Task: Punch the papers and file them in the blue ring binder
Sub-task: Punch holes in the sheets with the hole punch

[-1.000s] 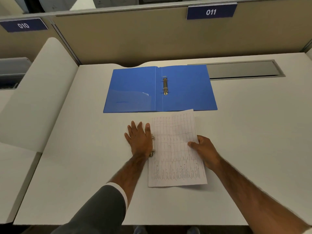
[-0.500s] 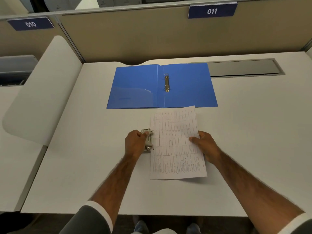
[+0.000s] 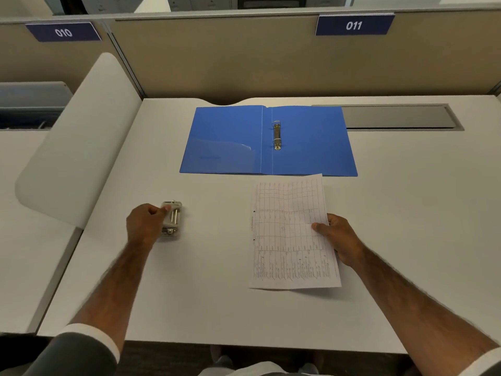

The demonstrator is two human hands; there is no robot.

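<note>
The blue ring binder [image 3: 230, 142] lies open and flat at the back of the white desk [image 3: 217, 294], its metal ring mechanism [image 3: 277, 135] on the right half. In front of it are the printed papers [image 3: 290, 232], with two small holes showing along the left edge. My right hand [image 3: 339, 240] pinches their right edge. Well to the left, my left hand [image 3: 145, 223] grips the small grey hole punch [image 3: 173, 219], which rests on the desk apart from the papers.
A beige partition [image 3: 244, 58] with a "011" label [image 3: 353, 25] closes off the back. A grey cable tray lid [image 3: 398, 116] sits flush behind the binder's right side. A white curved divider [image 3: 81, 137] rises along the desk's left edge.
My left hand went from pressing flat on the punch at the papers' left edge to gripping it and sliding it away to the left. The papers now show two holes.
</note>
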